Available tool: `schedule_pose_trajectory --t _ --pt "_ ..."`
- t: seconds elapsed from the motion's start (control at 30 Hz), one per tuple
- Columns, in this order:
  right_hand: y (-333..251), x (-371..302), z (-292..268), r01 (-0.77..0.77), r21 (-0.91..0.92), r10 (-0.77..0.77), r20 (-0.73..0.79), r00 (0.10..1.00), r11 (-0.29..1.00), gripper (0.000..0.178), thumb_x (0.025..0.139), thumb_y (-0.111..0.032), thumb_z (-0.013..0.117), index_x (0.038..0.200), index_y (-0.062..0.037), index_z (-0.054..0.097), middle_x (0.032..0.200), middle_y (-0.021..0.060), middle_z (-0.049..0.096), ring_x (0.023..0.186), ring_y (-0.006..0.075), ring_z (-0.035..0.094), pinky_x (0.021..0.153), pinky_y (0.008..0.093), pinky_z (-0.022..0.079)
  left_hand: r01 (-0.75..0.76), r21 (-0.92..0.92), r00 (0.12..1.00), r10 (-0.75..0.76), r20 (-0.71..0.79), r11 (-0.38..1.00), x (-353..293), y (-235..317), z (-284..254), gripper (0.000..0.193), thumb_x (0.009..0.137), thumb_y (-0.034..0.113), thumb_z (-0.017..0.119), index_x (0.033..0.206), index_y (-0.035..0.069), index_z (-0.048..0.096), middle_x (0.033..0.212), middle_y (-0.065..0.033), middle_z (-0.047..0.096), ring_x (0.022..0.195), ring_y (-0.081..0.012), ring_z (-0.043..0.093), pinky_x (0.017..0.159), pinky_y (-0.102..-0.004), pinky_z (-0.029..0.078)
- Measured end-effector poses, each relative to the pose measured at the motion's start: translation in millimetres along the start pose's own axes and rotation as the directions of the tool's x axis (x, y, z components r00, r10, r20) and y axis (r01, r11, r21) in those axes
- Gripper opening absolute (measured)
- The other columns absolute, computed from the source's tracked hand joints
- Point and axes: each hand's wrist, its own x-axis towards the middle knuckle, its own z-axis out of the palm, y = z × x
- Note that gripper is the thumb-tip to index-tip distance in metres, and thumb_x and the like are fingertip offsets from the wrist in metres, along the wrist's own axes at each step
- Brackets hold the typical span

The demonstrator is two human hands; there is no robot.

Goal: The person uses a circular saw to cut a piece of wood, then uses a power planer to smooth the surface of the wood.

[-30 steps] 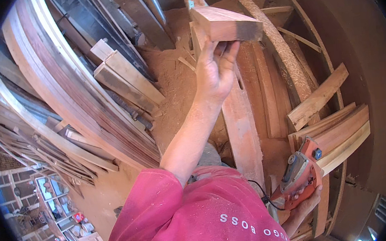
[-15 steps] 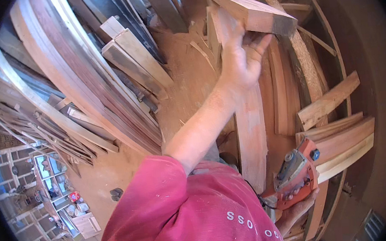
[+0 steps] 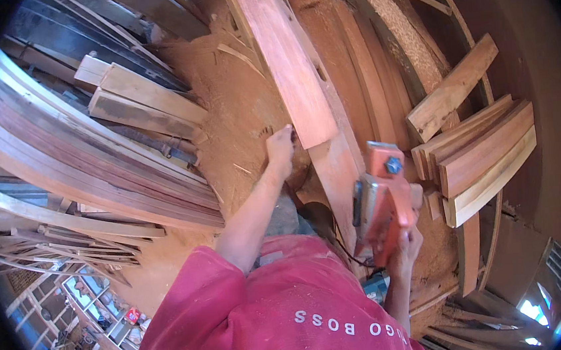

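A reddish wooden board (image 3: 295, 77) lies lengthwise on top of another plank (image 3: 335, 177), its near end square. Just left of that near end is my left hand (image 3: 281, 149), its fingers curled closed. Whatever it may hold is hidden, and I cannot tell if it touches the board. My right hand (image 3: 404, 249) grips an orange-red electric planer (image 3: 388, 205) with a blue knob, to the right of the lower plank. The planer is raised and tilted, its metal sole facing left, apart from the board. A dark cord runs from it toward my body.
Short cut boards (image 3: 489, 153) are stacked at the right, with one loose board (image 3: 453, 86) lying across behind them. Long curved planks (image 3: 91, 151) lean at the left beside shorter pale boards (image 3: 147, 96). Sawdust covers the floor (image 3: 228, 106). A blue tool (image 3: 376, 288) sits by my right forearm.
The board that my left hand held up at the far side now lies on the plank, and that hand has drawn back to its left. The planer has moved up and left and turned.
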Motion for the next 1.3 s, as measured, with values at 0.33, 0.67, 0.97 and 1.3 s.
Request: schedule_pose_trajectory --t 0.33,0.67,0.97,1.3 --pt "12.1 125.5 149.8 -0.095 0.121 0.034 0.431 0.902 0.988 0.036 0.103 -0.036 0.050 0.095 -0.0018 0.059 0.072 0.0030 0.053 0.063 0.0103 0.052 0.054 0.0299 0.043 -0.561 0.693 0.691 -0.205 0.693 0.452 -67.6 -120.5 -78.3 0.049 0.077 0.011 0.058 0.125 0.006 0.060 0.131 -0.0260 0.055 0.123 -0.0446 0.052 0.107 -0.0468 0.042" --pt "18.1 148.4 183.6 -0.118 0.072 0.064 0.514 0.855 0.990 0.050 0.099 -0.042 0.055 0.120 0.0025 0.062 0.073 0.0090 0.064 0.063 0.0171 0.060 0.058 0.0353 0.048 -0.311 0.764 0.600 -0.507 0.619 0.565 -74.1 -106.2 -73.4 0.056 0.081 0.024 0.069 0.133 0.009 0.057 0.132 -0.0195 0.060 0.127 -0.0338 0.053 0.110 -0.0408 0.039" --pt "-20.8 220.6 246.6 0.109 0.076 -0.131 0.417 0.899 0.991 0.045 0.098 -0.040 0.055 0.111 0.0021 0.065 0.080 0.0186 0.068 0.075 0.0298 0.068 0.068 0.0412 0.052 -0.266 0.846 0.592 -0.614 0.521 0.462 -40.5 -32.0 -61.6 0.044 0.089 0.027 0.066 0.124 0.004 0.055 0.123 -0.0166 0.063 0.117 -0.0322 0.060 0.103 -0.0422 0.044" --pt "-93.7 321.5 336.3 0.072 -0.020 -0.058 0.390 0.919 0.997 0.041 0.097 -0.039 0.056 0.106 -0.0002 0.067 0.091 0.0223 0.069 0.087 0.0360 0.068 0.076 0.0430 0.052 -0.205 0.886 0.607 -0.656 0.448 0.415 55.7 18.9 -72.9 0.026 0.087 0.024 0.068 0.105 0.006 0.063 0.102 -0.0152 0.068 0.101 -0.0284 0.065 0.090 -0.0392 0.049"
